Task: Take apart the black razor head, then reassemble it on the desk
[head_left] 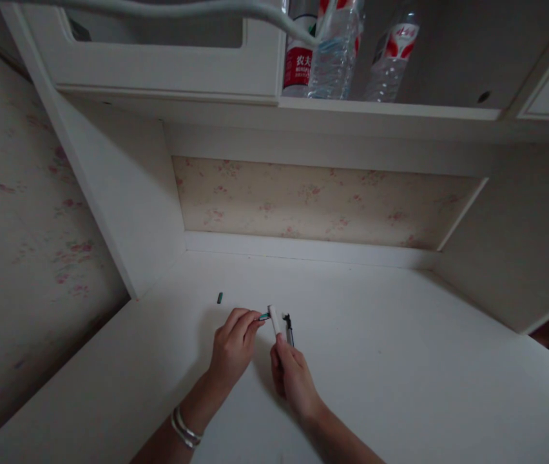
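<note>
My left hand [236, 340] pinches a small, thin teal-and-dark piece [264, 316] between thumb and fingertips. Its free end meets, or nearly meets, the top part of a slim white stick-like object [274, 320]. That white object rises tilted from my right hand [294, 374], whose fingers are wrapped round its lower end. Just to the right, a thin item with a black head and greyish shaft [289, 332] lies on the tabletop, its lower end partly hidden by my right hand. Another small dark green piece [220, 298] rests on the table beyond my left hand.
The white tabletop [400, 361] runs back to a low ledge under floral wallpaper. Above hangs a white cabinet [168, 71] with plastic bottles [335, 58] on its open shelf. A pale cable [197, 9] crosses the top. Side panels stand left and right.
</note>
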`<state>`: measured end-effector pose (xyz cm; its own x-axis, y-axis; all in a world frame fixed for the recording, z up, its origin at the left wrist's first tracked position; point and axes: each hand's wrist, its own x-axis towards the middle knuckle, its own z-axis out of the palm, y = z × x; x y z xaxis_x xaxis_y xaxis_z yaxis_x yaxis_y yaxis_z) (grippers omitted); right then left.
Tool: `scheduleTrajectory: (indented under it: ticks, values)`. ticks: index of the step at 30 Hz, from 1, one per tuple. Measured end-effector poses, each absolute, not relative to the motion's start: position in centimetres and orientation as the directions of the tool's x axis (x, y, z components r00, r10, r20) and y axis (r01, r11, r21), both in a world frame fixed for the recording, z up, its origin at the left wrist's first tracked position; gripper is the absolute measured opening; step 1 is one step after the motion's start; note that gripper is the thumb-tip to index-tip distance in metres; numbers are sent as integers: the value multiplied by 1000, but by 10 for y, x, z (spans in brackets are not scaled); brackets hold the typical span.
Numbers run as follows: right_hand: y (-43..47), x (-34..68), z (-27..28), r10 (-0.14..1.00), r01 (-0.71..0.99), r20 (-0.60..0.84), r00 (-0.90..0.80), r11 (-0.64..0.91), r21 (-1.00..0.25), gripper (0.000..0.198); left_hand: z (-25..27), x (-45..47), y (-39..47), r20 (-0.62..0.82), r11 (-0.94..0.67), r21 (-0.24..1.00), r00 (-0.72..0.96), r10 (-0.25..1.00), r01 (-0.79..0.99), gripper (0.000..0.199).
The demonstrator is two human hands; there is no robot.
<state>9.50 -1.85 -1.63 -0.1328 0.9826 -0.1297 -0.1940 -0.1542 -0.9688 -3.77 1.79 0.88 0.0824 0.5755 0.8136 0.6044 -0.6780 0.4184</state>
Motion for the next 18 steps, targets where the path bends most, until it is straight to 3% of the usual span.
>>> scheduleTrajectory:
  ticks: [3,8,14,18]
  values:
    - [-18,96,-15,987,-255,-125,-102,-147,-956,57,9,-37,19,813,-681,413,92,575,604,8]
    - [-20,94,-19,978,-173,-91,-188,-124,-977,55,8,-37,20,809,-678,412,99,580,609,10]
    - [-18,96,-13,989,-240,-108,-105,-130,-962,58,7,-37,19,809,-692,423,101,579,585,9]
    - [-22,94,-15,975,-202,-104,-196,-144,-969,56,6,-37,18,806,-700,430,107,582,570,11]
